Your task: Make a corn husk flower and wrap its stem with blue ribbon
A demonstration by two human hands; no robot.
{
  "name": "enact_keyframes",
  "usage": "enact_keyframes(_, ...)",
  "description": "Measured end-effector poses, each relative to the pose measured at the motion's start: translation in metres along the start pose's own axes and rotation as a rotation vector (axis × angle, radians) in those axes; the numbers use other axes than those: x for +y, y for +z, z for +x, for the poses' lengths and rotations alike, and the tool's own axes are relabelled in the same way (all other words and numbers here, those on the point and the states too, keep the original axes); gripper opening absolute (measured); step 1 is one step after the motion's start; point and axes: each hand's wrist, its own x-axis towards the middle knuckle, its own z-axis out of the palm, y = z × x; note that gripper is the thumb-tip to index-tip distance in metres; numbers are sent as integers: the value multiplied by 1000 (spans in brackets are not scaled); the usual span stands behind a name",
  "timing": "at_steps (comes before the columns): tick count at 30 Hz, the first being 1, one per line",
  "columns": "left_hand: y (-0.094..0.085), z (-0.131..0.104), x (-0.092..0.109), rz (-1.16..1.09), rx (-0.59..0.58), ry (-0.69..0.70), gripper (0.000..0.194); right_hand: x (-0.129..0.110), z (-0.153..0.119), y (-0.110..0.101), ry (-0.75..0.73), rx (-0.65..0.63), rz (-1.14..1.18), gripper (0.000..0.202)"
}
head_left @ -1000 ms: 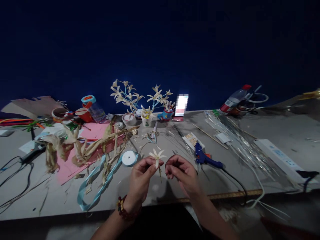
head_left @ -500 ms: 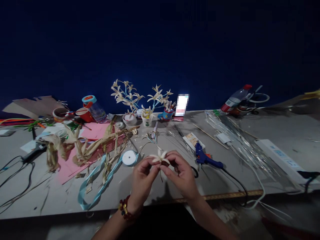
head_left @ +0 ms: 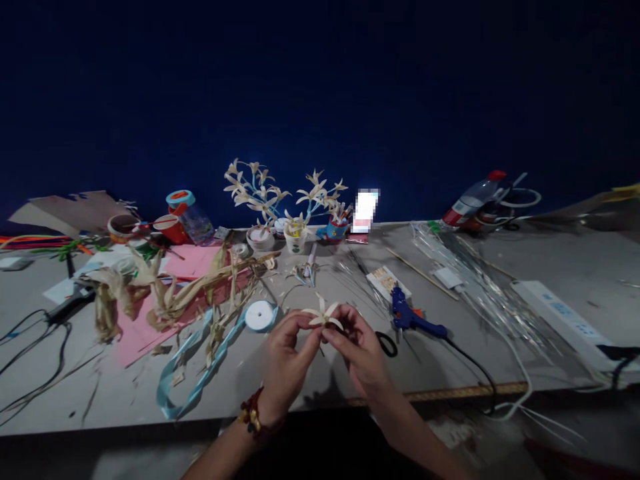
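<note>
A pale flower [head_left: 325,315] with narrow petals is held just above the front of the grey table [head_left: 240,393]. My left hand [head_left: 291,353] pinches it from the left, and my right hand [head_left: 361,350] grips it from the right, with the fingertips of both nearly meeting under the petals. A roll of light blue ribbon [head_left: 260,316] lies left of my hands, its loose end looping forward. To the right rests a blue glue gun [head_left: 417,320], beside the black handle loop [head_left: 387,345] of some tool.
Behind my hands, pale flower branches [head_left: 257,190] stand in small cups [head_left: 296,241]. Dried husks [head_left: 165,300] lie over pink paper [head_left: 133,343] at left. A wire bundle [head_left: 480,287], a bottle [head_left: 470,200] and a power strip [head_left: 563,320] are at right.
The flower has turned so that its petals spread lower and flatter, and my fingers have shifted slightly around it. More of the black handle loop shows beside my right hand.
</note>
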Motion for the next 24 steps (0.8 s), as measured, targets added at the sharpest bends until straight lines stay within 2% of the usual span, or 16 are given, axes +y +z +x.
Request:
enact_keyframes(5,2,4,-6,-310,103,-253,13,5,-5,-2,-219,-39,-292,10)
enact_keyframes(9,1,4,-8,-354,142,-302,18,7,-6,-3,-299,-55,-451,11)
enact_keyframes(13,2,2,-9,-350,137,-303,18,7,-3,-2,-317,-43,-523,4)
enact_keyframes(17,1,1,-11,-324,121,-291,16,4,-2,-1,-330,-52,-570,7)
enact_keyframes(21,0,1,-13,-272,146,-243,12,6,-2,-2,-232,-46,-469,14)
enact_keyframes(24,-6,3,-12,-240,152,-236,13,8,-1,-6,-137,26,-338,19)
